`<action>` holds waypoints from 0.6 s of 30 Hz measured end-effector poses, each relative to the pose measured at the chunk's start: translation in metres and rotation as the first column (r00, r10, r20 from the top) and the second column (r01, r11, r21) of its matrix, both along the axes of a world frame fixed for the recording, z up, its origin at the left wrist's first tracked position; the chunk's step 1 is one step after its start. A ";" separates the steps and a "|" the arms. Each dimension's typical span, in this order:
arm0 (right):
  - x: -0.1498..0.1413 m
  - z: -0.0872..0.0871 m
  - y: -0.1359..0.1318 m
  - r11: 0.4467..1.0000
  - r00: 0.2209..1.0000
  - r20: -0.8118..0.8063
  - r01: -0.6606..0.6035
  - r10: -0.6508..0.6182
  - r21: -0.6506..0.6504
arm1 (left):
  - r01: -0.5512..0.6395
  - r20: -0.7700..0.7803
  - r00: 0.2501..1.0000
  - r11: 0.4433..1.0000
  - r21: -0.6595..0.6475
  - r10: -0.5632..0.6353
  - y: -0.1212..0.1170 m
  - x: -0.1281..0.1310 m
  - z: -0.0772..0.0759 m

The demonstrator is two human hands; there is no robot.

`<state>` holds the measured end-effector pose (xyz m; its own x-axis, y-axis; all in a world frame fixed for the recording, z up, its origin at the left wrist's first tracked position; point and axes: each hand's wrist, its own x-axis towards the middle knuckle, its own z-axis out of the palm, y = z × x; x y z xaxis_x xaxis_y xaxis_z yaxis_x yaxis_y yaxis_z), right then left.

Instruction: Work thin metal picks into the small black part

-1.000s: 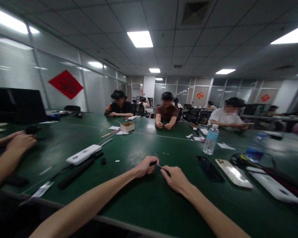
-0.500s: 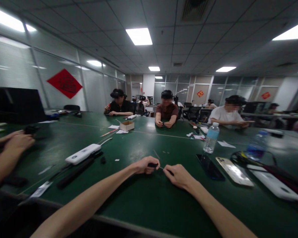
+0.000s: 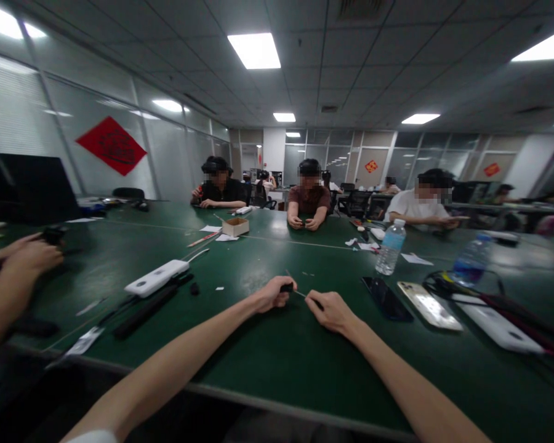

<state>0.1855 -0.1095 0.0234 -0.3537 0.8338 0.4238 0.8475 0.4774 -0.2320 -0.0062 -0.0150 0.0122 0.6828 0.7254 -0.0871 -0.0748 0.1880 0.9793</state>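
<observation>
My left hand is closed around a small black piece above the green table. From that piece a thin, light-coloured strip or wire runs across the narrow gap to my right hand. The fingers of my right hand are pinched at the far end of the strip, with the thumb and forefinger pressed together. Its exact kind is too small to make out. A second thin line shows just beyond my left fingertips.
Left lie a white power strip and a black bar. Right are a dark phone, a gold phone, a water bottle and a white device with cables. A small box stands farther back. Co-workers sit around.
The view has tilted slightly down, so everything sits higher in the picture. My hands keep nearly the same hold, with the gap between them about the same.
</observation>
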 end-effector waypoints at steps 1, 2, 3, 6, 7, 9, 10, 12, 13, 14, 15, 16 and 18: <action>-0.001 0.000 0.000 1.000 0.999 -0.032 0.018 -0.018 0.005 | -0.039 0.007 0.999 0.999 -0.015 0.039 0.001 0.001 -0.001; -0.001 0.000 0.001 0.999 0.997 -0.064 0.037 -0.036 0.007 | -0.069 0.017 0.997 0.997 -0.026 0.069 0.002 0.002 -0.001; -0.001 0.000 0.002 0.998 0.994 -0.098 0.056 -0.055 0.008 | -0.087 0.031 0.996 0.996 -0.034 0.088 0.003 0.003 -0.002; 0.003 -0.002 0.007 0.991 0.970 -0.204 0.134 -0.129 0.013 | -0.087 0.077 0.993 0.995 -0.041 0.090 0.007 0.003 -0.004; 0.005 -0.003 0.009 0.985 0.958 -0.238 0.169 -0.160 0.016 | -0.083 0.087 0.992 0.996 -0.042 0.086 0.008 0.003 -0.004; 0.011 -0.006 0.015 0.971 0.932 -0.286 0.237 -0.222 0.018 | -0.085 0.088 0.992 0.995 -0.043 0.089 0.008 0.003 -0.005; 0.013 -0.007 0.017 0.964 0.921 -0.299 0.264 -0.249 0.013 | -0.092 0.082 0.992 0.995 -0.045 0.095 0.009 0.003 -0.006; 0.017 -0.008 0.021 0.955 0.907 -0.308 0.296 -0.287 -0.019 | -0.107 0.068 0.992 0.993 -0.045 0.110 0.008 0.004 -0.006; 0.018 -0.008 0.022 0.953 0.903 -0.309 0.298 -0.297 -0.044 | -0.115 0.064 0.991 0.992 -0.044 0.118 0.007 0.004 -0.006; 0.018 -0.008 0.022 0.954 0.902 -0.312 0.291 -0.299 -0.073 | -0.122 0.061 0.990 0.992 -0.044 0.125 0.006 0.004 -0.006; 0.018 -0.007 0.022 0.956 0.903 -0.314 0.276 -0.294 -0.101 | -0.126 0.060 0.990 0.991 -0.042 0.128 0.005 0.004 -0.006; 0.017 -0.006 0.021 0.959 0.906 -0.315 0.254 -0.282 -0.128 | -0.127 0.059 0.990 0.991 -0.040 0.129 0.004 0.004 -0.005; 0.014 -0.003 0.020 0.961 0.917 -0.303 0.216 -0.260 -0.172 | -0.125 0.059 0.990 0.992 -0.033 0.127 0.003 0.004 -0.005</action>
<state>0.1991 -0.0899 0.0202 -0.0021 0.9324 0.3614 0.8022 0.2173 -0.5561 -0.0022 -0.0123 0.0074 0.5912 0.8034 -0.0706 -0.1592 0.2021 0.9663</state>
